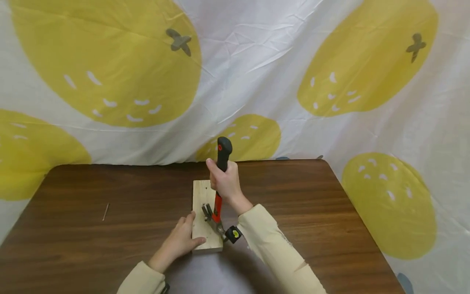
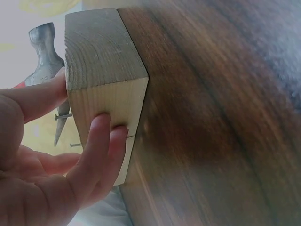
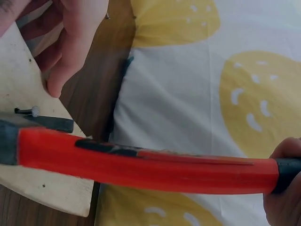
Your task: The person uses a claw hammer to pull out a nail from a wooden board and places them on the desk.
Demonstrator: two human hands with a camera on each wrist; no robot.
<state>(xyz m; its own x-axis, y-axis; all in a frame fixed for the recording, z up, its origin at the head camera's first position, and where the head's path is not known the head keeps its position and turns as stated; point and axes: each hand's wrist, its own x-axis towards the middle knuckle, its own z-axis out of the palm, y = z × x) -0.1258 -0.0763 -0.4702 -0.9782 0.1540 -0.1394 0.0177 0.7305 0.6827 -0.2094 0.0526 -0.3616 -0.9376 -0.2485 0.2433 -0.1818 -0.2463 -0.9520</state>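
Note:
A pale wooden board [image 1: 200, 191] lies lengthwise on the table with small dark holes in its top. My left hand [image 1: 177, 241] holds its left edge, thumb over the top face and fingertips along the side. My right hand [image 1: 228, 183] grips the black end of a claw hammer [image 2: 45, 49] with a red and black handle, which stands steeply up over the board. The hammer's claw points along the top face, right by a nail [image 2: 63, 116] that sticks out of the wood. A second nail [image 2: 75, 145] juts out nearby.
A loose nail [image 1: 105, 212] lies on the brown wood-grain table [image 1: 147, 188], left of the board. Behind the table hangs a white cloth [image 1: 253, 61] with yellow fruit shapes. A small black block with a yellow-green spot [image 1: 234, 234] shows at the right sleeve.

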